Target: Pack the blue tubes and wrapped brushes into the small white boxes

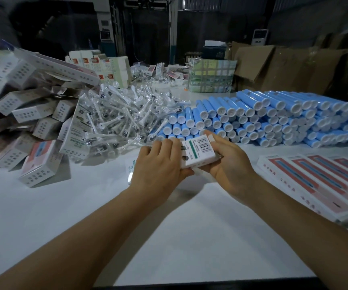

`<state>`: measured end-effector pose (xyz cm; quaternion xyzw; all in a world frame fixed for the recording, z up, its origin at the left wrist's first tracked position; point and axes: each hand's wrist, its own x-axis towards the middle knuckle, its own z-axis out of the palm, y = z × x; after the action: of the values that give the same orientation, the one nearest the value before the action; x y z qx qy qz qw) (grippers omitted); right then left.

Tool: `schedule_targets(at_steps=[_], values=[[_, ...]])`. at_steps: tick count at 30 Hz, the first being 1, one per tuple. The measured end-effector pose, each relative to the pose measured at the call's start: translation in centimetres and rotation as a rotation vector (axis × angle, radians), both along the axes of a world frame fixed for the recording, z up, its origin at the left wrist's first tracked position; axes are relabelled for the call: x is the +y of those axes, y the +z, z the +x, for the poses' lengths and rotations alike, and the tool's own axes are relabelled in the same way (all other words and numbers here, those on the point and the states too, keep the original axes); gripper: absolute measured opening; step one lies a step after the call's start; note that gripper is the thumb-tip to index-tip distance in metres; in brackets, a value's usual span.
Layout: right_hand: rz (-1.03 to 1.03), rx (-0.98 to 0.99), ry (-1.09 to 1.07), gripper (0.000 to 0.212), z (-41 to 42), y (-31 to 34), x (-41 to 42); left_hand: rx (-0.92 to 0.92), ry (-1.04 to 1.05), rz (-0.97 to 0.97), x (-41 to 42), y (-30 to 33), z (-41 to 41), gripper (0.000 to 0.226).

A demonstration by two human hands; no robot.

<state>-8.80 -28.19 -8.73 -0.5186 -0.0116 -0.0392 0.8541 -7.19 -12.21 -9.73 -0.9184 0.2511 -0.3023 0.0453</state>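
Both hands hold one small white box (pixel 198 152) just above the counter (pixel 85 206), near the middle of the view. The left hand (pixel 158 166) has its grip curled around the box's near left end; the right hand (pixel 229 162) cups it from below, fingers wrapped. At 1 o'clock lies the blue tubes stack (pixel 273 118); at 11 o'clock the wrapped brushes heap (pixel 122 116).
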Motion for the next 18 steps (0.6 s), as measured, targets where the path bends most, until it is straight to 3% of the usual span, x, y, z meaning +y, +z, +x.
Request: schedule_targets(at_steps=[12, 15, 18], values=[[-0.126, 0.014, -0.143, 0.025, 0.3, -1.2, 0.7, 0.021, 0.023, 0.047, -0.3, -0.5, 0.1, 0.082], [-0.278, -0.039, -0.232, 0.040, 0.3, -1.4, 1.1, 0.042, 0.036, -0.029, -0.3, -0.4, 0.4, 0.077], [-0.559, -0.107, -0.354, 0.022, 0.0, -1.8, 1.4, 0.062, 0.071, -0.025, -0.2, -0.4, 0.6, 0.077]])
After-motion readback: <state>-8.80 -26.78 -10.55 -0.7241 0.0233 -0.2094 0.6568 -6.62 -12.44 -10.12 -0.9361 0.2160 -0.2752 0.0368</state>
